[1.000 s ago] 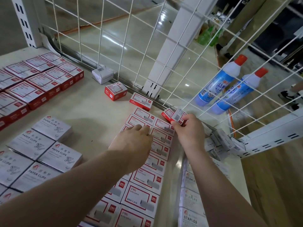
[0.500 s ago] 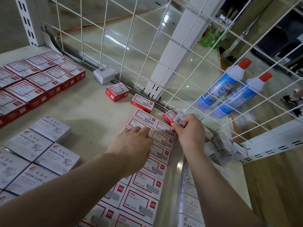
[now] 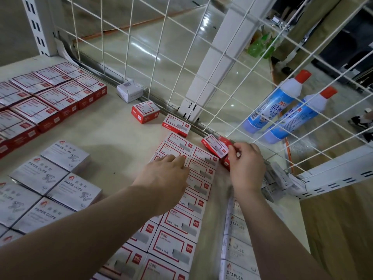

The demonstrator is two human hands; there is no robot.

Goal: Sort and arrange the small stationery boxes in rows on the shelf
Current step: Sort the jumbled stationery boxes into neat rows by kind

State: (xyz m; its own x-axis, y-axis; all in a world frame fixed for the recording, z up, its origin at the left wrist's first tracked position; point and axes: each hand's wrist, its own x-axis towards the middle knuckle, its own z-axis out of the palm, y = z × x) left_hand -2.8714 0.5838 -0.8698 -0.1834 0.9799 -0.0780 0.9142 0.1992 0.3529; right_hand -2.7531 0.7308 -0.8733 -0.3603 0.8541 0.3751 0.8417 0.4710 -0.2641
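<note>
Left of the left hand [image 3: 165,178], the white boxes [image 3: 66,156] read "PAPER CLIPS". Below the right hand [image 3: 247,168], the pale boxes [image 3: 237,250] read "STAPLES". Between and below both hands, the red-framed boxes [image 3: 182,221] show "1000" and "24/6".

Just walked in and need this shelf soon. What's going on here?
A person is lining up small red-and-white staple boxes in rows on the shelf. The left hand rests on the rows, steadying them, while the right hand pinches a loose staple box at the far end near the wire grid. A few boxes beside the grid are not in rows.
</note>
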